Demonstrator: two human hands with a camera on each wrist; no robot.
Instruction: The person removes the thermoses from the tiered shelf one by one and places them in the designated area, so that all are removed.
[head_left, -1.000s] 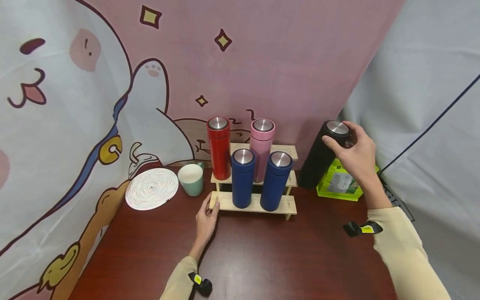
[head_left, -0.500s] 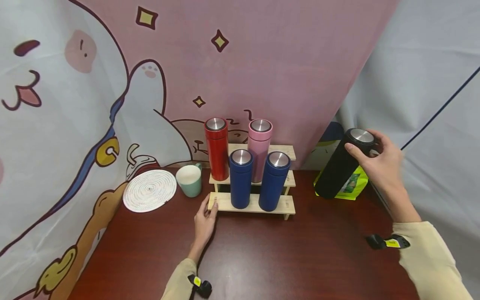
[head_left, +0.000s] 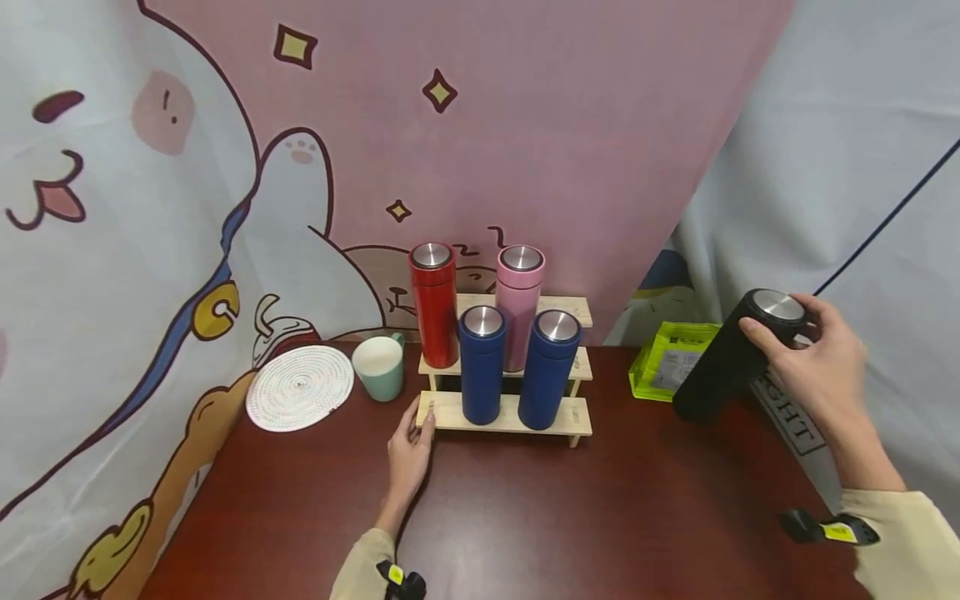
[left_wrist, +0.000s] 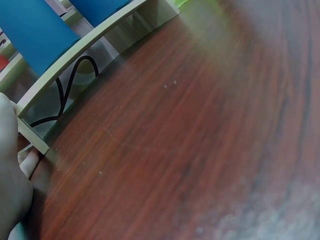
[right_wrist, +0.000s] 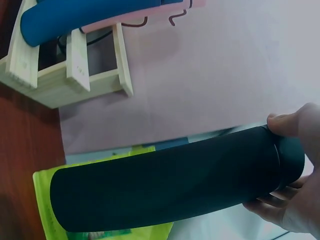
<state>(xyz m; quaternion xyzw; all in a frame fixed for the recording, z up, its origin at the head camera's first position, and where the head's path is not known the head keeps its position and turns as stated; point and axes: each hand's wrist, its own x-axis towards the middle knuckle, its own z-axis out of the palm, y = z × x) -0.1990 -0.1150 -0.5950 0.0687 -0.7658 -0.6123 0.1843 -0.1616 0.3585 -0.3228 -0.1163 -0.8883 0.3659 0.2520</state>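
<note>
My right hand (head_left: pixel 821 362) grips a black thermos (head_left: pixel 731 362) around its upper end, just below the steel-topped lid. The thermos leans in the head view, to the right of the green bag. Whether its base touches the table cannot be told. My left hand (head_left: pixel 408 454) holds the left end of the lowest step of a wooden tiered rack (head_left: pixel 442 408), thumb on top. Two blue thermoses (head_left: pixel 482 367) stand on that step. Behind them, a red thermos (head_left: pixel 435 312) and a pink thermos (head_left: pixel 519 300) stand on the middle step.
A bright green bag (head_left: pixel 663 367) stands at the back right, partly behind the black thermos in the right wrist view. Left of the rack are a mint mug (head_left: pixel 381 371) and a round woven mat (head_left: pixel 300 392). Printed cloth (head_left: pixel 600 125) hangs behind the dark red table (head_left: pixel 525 517).
My right hand has carried the black thermos rightward and toward me, from behind the green bag's left side to its right, uncovering the bag. My left hand stays on the rack.
</note>
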